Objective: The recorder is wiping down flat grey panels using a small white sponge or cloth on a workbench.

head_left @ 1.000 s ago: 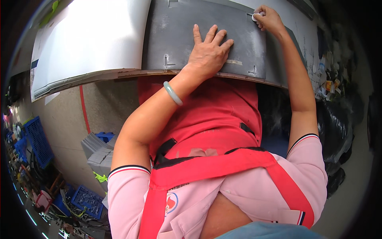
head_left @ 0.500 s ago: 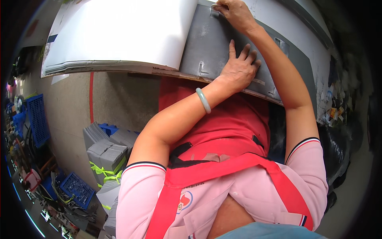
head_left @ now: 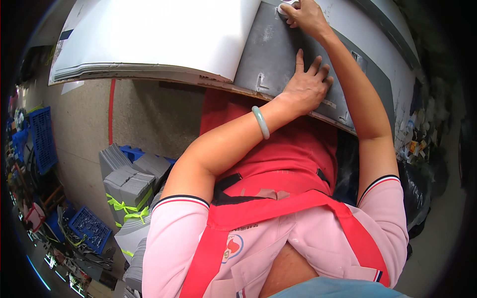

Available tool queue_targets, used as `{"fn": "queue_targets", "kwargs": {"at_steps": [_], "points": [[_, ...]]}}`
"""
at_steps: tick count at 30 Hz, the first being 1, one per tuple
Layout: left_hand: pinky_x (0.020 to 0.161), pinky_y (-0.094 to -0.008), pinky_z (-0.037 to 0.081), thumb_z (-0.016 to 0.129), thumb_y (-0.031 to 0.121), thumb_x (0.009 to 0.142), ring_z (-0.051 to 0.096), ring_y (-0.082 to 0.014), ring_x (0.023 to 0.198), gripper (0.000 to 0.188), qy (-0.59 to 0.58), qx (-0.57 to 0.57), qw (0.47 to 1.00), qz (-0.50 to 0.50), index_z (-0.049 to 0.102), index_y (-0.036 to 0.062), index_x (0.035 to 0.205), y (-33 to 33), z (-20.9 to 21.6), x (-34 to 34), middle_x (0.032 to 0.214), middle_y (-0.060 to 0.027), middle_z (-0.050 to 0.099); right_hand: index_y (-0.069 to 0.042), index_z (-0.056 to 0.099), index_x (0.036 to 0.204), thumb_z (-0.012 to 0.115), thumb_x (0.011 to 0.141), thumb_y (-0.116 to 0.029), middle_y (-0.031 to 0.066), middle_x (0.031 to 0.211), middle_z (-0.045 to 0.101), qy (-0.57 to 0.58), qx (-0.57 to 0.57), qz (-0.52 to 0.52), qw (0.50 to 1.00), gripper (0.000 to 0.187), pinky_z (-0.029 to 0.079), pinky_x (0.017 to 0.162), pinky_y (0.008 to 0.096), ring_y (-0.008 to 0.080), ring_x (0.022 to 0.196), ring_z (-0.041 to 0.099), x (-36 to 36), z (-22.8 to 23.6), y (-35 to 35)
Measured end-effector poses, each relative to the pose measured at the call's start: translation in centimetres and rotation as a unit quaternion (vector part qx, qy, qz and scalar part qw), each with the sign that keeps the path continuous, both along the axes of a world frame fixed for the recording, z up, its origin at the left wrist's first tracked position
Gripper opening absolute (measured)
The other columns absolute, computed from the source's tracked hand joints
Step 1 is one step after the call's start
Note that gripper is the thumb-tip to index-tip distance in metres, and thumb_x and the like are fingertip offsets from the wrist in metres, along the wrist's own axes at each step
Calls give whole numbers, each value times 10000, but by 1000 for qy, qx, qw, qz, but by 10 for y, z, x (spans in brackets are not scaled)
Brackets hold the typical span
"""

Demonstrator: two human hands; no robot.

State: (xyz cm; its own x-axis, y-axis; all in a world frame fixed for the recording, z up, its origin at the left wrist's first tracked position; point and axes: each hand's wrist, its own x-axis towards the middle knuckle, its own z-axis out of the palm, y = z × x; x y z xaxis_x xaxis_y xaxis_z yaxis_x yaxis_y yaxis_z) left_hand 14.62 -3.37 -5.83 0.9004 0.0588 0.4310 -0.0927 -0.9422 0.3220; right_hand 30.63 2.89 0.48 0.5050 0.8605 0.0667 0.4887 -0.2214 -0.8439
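A dark grey board (head_left: 252,49) lies on the table, with pale L-shaped corner marks (head_left: 262,82) on its surface. My left hand (head_left: 309,89) rests on the board near the table's front edge, palm down, fingers spread. Farther away, at the top of the view, my right hand (head_left: 307,19) pinches a small white round thing (head_left: 283,9) over another mark on the board. It could be a roll of tape, but its kind is not clear. Left of the board lies a thick stack of large white sheets (head_left: 149,37).
Grey bundles tied with bright green straps (head_left: 130,186) stand on the floor at the left. Blue plastic crates (head_left: 90,228) and scraps lie beyond them. Black plastic bags (head_left: 416,186) sit at the right. A red line (head_left: 111,114) crosses the floor.
The whole view has shifted slightly, so the table sits a little farther right and higher. My right hand has turned, showing more of the white round thing. The left hand keeps its place on the board.
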Motion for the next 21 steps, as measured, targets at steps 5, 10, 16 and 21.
{"fn": "queue_targets", "kwargs": {"at_steps": [5,10,16,21], "points": [[1066,-792,241,614,250,917,364,-350,1407,347,18,8,1000,-10,651,132,1241,1,3,-2,1369,-124,498,45,641,927,590,899,-107,96,687,664,5,-89,-136,987,163,551,515,301,157,566,648,-10,-5,15],[1058,-841,146,550,209,926,374,-409,1412,373,-21,-42,998,-28,648,89,1265,-1,-6,2,1403,-164,490,26,631,957,595,916,-100,103,702,670,65,-128,-72,987,138,551,478,311,155,537,642,-1,-10,4],[1062,-730,300,605,248,919,520,-331,1288,376,72,-285,953,-65,615,106,1267,3,-13,16,1307,-120,575,-35,605,1027,625,954,-149,27,721,630,153,-136,-8,979,136,482,491,232,77,578,584,-84,15,-52],[1094,-728,268,545,393,917,471,-329,1381,430,-49,13,999,4,599,180,1287,5,-13,-4,1424,-99,539,-4,590,983,620,944,-150,38,677,617,51,-182,77,979,154,448,446,245,84,536,569,-126,10,-67]]}}
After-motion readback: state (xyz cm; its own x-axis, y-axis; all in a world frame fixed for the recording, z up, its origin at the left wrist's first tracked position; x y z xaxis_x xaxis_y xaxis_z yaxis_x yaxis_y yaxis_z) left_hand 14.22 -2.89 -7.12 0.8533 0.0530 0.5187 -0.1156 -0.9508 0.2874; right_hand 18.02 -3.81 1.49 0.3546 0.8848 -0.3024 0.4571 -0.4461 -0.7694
